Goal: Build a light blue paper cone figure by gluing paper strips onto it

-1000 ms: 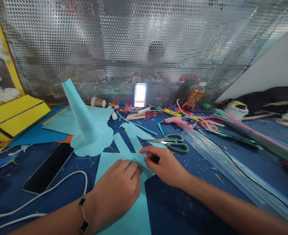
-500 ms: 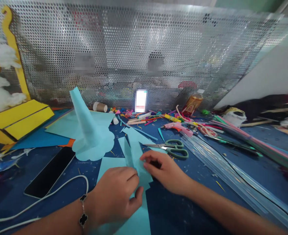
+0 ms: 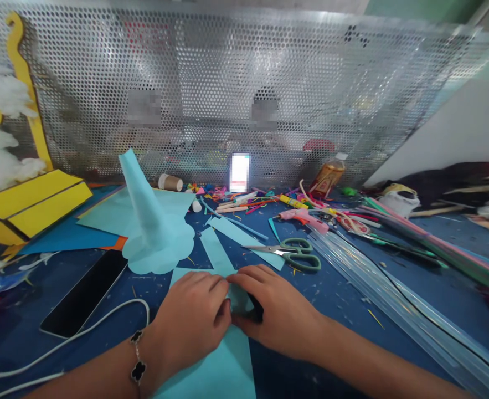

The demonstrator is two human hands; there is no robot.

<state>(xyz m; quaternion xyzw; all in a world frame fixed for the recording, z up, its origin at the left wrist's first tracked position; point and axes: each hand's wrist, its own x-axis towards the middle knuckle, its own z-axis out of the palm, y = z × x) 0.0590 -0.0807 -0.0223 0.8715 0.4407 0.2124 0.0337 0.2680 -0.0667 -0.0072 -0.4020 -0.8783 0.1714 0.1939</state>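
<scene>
Head view, two hands pressing one aqua paper sheet

paper under both hands, scissors right

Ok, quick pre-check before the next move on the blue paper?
1. Left hand and right hand both on the light blue paper: ok.
2. Paper lying flat under the fingers: cannot tell, the hands cover it.
3. Green-handled scissors on the table, free of the hands: ok.
4. Pink glue gun hot: cannot tell.
5. White cable off the paper: ok.
</scene>
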